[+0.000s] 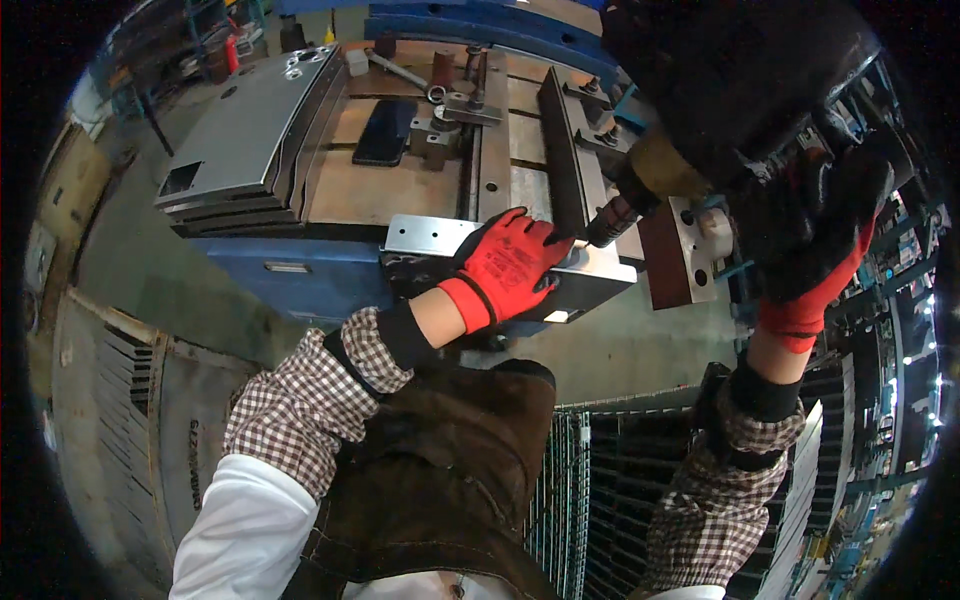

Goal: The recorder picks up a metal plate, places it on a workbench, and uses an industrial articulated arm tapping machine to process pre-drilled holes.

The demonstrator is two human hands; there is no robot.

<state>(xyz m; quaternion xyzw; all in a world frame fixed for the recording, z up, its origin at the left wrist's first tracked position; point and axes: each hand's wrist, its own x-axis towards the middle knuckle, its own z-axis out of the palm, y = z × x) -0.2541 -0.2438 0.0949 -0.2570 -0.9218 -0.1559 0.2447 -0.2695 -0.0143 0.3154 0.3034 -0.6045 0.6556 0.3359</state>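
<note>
1. A worker's left hand (pixel 505 265), in a red and black glove, lies flat with fingers spread on a pale metal plate (pixel 440 238) at the near edge of the desk (pixel 350 190); it presses down on the plate rather than closing around it.
2. The plate sits near the centre of the view, overhanging the desk's front edge, with its long side running from 9 o'clock to 3 o'clock.
3. The right hand (pixel 810 240), gloved the same way, is raised at 3 o'clock and wrapped around the dark handle of a drill press (pixel 730 80), fingers closed on it.
4. A drill bit (pixel 610 222) points down at the plate's right end, just beside the left fingertips; whether it touches the metal cannot be told.
5. A brown block with holes (pixel 672 250) stands at the plate's 3 o'clock, close to its edge.
6. A long dark bar (pixel 562 150) runs away toward 12 o'clock behind the hand.
7. A stack of grey sheets (pixel 250 130) fills the desk at 10 o'clock, well apart from the plate, with a dark phone-like slab (pixel 385 132) and a clamp (pixel 450 110) between.
8. Bare floor (pixel 150 270) opens at 8 o'clock; wire racks (pixel 600 480) crowd 5 o'clock.
</note>
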